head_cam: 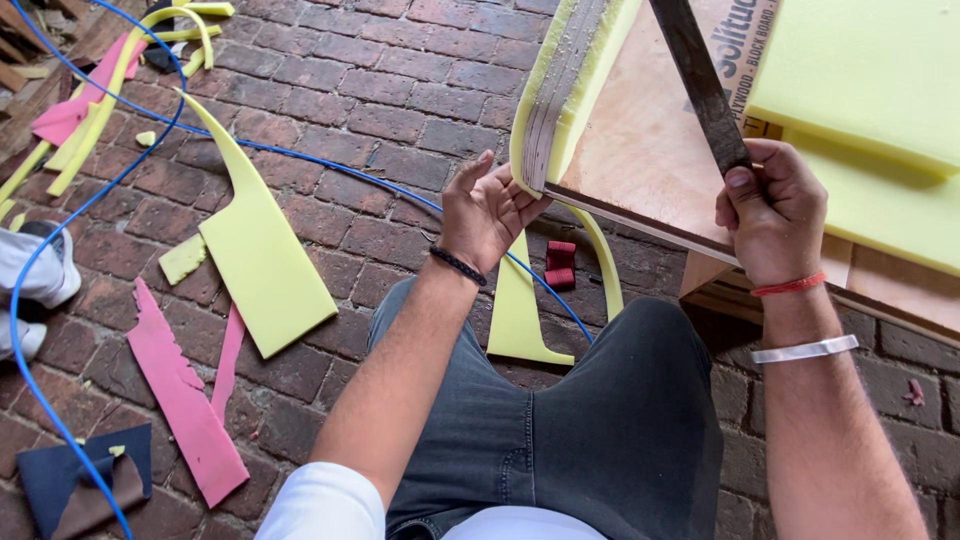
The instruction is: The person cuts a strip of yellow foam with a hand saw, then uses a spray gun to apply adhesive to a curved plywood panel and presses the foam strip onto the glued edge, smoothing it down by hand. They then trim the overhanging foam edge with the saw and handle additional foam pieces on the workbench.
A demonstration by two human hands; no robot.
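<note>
The yellow foam [560, 95] is stuck along the edge of a plywood board [640, 150], up in front of me. It bends around the corner of the board. My left hand [487, 212] is at that corner. My fingers are spread open and curl under the foam end, touching it. My right hand [772, 212] is closed tight around a long dark blade [700, 85]. The blade points up and away from me and lies over the board. More thick yellow foam slabs [860, 90] sit on the board to the right.

I stand on a red brick floor [400, 90]. A big yellow foam scrap [262, 255] lies on the bricks to my left. Pink foam strips [185, 400] lie near it. A blue cord [300, 155] runs across the floor and passes under my left arm. A small red thing [560, 264] sits on the bricks just below the board.
</note>
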